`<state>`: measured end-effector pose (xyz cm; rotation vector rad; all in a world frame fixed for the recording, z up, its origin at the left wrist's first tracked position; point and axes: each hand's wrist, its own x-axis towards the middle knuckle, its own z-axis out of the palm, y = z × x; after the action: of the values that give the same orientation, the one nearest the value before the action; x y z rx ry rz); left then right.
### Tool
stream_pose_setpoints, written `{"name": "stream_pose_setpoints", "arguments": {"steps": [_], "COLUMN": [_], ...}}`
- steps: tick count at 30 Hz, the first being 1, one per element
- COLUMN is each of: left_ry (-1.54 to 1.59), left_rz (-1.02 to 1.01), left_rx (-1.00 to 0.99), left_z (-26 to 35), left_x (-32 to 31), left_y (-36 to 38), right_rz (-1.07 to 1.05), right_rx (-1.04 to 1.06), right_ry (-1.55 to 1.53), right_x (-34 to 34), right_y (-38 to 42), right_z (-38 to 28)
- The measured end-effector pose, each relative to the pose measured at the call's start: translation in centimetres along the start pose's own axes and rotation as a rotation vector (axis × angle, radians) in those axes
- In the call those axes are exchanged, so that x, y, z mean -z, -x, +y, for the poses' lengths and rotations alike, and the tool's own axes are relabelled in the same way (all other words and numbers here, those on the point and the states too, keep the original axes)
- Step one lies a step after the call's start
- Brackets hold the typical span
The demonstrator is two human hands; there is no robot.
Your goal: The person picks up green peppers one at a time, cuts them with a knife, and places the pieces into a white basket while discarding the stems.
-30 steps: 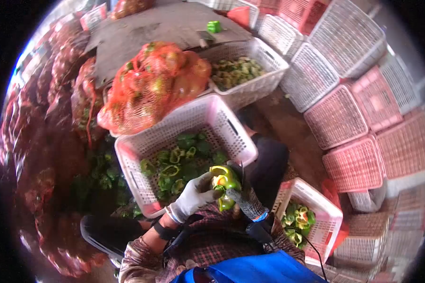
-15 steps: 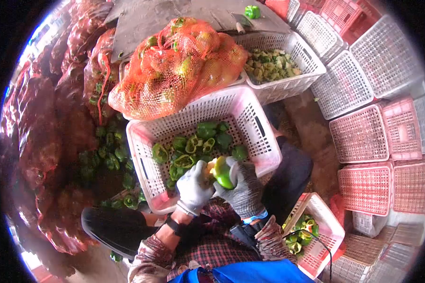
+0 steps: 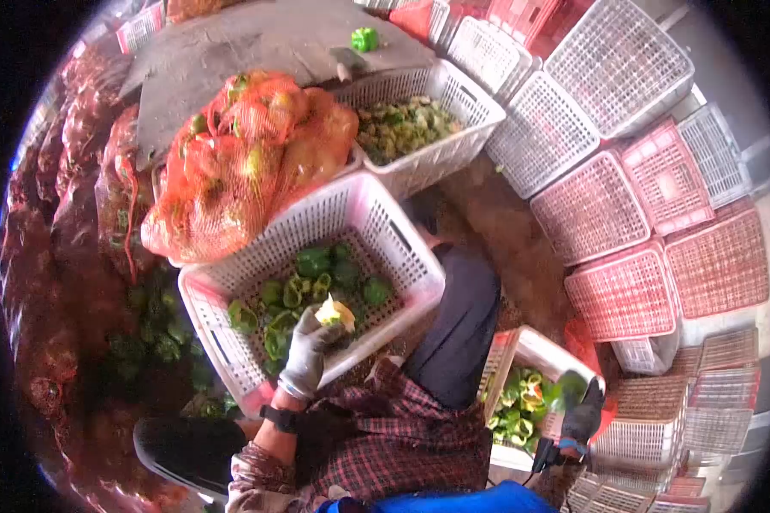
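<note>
Pepper (image 3: 565, 391) and right hand (image 3: 583, 416) moved to side crate (image 3: 539, 352).

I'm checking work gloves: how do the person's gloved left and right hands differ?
The left hand wears a pale grey glove; the right hand, a dark one. The left hand holds a cream pepper piece over a white-and-pink plastic crate; the right hand is at another such crate, beside a blurred green pepper. Both are gloved.

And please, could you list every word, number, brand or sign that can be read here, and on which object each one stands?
No text can be read anywhere.
Pale patch on the pink crate: too blurred to tell whether it has print.
Dark wristband: no readable mark.
Orange mesh sack: no readable label.
</note>
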<state>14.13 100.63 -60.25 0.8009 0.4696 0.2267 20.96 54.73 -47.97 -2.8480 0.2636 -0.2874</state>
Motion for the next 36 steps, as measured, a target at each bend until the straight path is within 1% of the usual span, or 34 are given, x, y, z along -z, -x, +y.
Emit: {"name": "stream_pose_setpoints", "arguments": {"steps": [1, 2, 3, 4, 5, 6, 7, 8, 9, 10, 11, 12, 13, 15, 16, 17, 19, 20, 21, 23, 24, 25, 27, 28, 29, 30, 31, 33, 34, 35, 36], "left_ry": [-0.031, 0.010, -0.031, -0.093, -0.152, -0.133, -0.058, 0.010, 0.014, -0.053, -0.119, -0.325, -0.405, -0.485, -0.452, -0.508, -0.521, -0.501, -0.476, -0.525, -0.550, -0.570, -0.695, -1.295, -1.495, -1.697, -1.483, -1.539, -1.596, -1.648, -1.778], "left_rz": [-0.041, -0.034, 0.039, 0.018, 0.004, -0.112, -0.247, -0.128, -0.316, -0.236, -0.159, -0.185, -0.197, -0.187, -0.073, -0.052, 0.241, 0.458, 0.657, 0.984, 1.001, 1.000, 1.101, 1.004, 1.005, 0.957, 1.077, 1.085, 0.914, 0.734, 0.791], "left_rx": [0.002, 0.117, 0.125, 0.101, 0.082, -0.002, -0.084, -0.178, -0.291, -0.269, -0.241, -0.261, -0.211, -0.144, -0.236, -0.330, -0.372, -0.421, -0.472, -0.451, -0.380, -0.299, -0.174, -0.038, 0.208, 0.462, 0.780, 1.007, 1.066, 1.117, 0.956], "left_z": [-0.8, -0.1, -0.8, -0.6, -0.5, -1.1, 0.5, 5.3, 5.5, 7.5, 9.5, 10.8, 12.6, 14.5, 15.2, 16.2, 19.4, 20.8, 22.2, 23.4, 23.3, 22.8, 17.5, 12.8, 10.2, 7.7, 6.4, 3.4, 2.2, 0.3, -1.2], "left_x": [0.2, -0.4, -0.1, -0.8, -1.5, -1.9, -4.6, -11.7, -12.5, -14.7, -17.0, -17.3, -17.8, -14.6, -11.9, -7.2, 2.5, 6.3, 9.6, 16.1, 20.4, 25.5, 33.7, 40.0, 41.2, 42.3, 39.8, 38.8, 40.2, 42.1, 43.0], "left_y": [-0.7, -1.1, -2.3, -4.2, -5.8, -9.3, -11.9, -11.7, -16.2, -18.1, -19.9, -20.5, -18.9, -16.4, -14.3, -12.4, -6.9, -3.3, 0.1, 6.6, 9.5, 11.7, 14.9, 17.1, 17.9, 18.7, 17.5, 16.9, 16.8, 16.8, 16.8], "right_rz": [0.059, 0.126, 0.190, 0.075, -0.080, -0.102, -0.115, -0.128, -0.139, -0.211, -0.232, -0.210, -0.368, -0.546, -0.862, -0.884, -1.078, -1.126, -1.179, -1.144, -1.175, -1.158, -1.361, -1.416, -1.427, -1.480, -1.528, -1.511, -1.526, -1.511, -1.522], "right_rx": [0.012, 0.018, 0.018, 0.009, -0.179, -0.175, -0.206, -0.239, -0.273, -0.046, 0.191, 0.411, 0.104, 0.100, 0.077, 0.115, 0.204, 0.260, 0.192, 0.302, 0.214, 0.184, -0.023, -0.096, -0.118, -0.120, -0.121, -0.090, -0.279, -0.245, -0.285], "right_ry": [-0.040, -0.086, -0.133, -0.446, -0.906, -1.242, -1.287, -1.332, -1.377, -1.175, -0.961, -0.786, -1.018, -1.385, -1.246, -1.255, -1.118, -1.162, -1.121, -1.209, -1.155, -1.145, -1.238, -1.119, -0.876, -0.819, -0.766, -0.612, -0.574, -0.604, -0.659], "right_x": [-1.9, -3.8, -5.0, -5.8, -4.0, -6.7, -6.5, -6.4, -6.2, -6.4, -6.5, -6.6, -7.1, -7.9, -9.6, -11.1, -11.6, -12.6, -13.7, -15.8, -16.0, -16.0, -17.6, -17.3, -16.4, -16.4, -16.4, -19.0, -15.2, -14.8, -16.2], "right_y": [0.4, 0.1, -0.6, -1.7, -1.5, -2.8, -2.8, -2.7, -2.7, -2.5, -2.4, -2.1, -1.2, 1.4, 1.9, 3.7, 5.8, 6.9, 7.5, 7.7, 7.4, 7.7, 8.5, 9.2, 10.4, 11.5, 12.2, 12.4, 12.8, 12.9, 13.0], "right_z": [2.4, 4.0, 4.5, 1.8, -4.5, -4.2, -7.6, -10.9, -14.3, -15.9, -17.5, -19.0, -21.3, -25.6, -25.1, -26.6, -29.1, -29.7, -30.5, -32.4, -33.6, -34.4, -33.6, -33.4, -33.8, -33.1, -32.0, -28.6, -33.5, -34.4, -33.0]}}
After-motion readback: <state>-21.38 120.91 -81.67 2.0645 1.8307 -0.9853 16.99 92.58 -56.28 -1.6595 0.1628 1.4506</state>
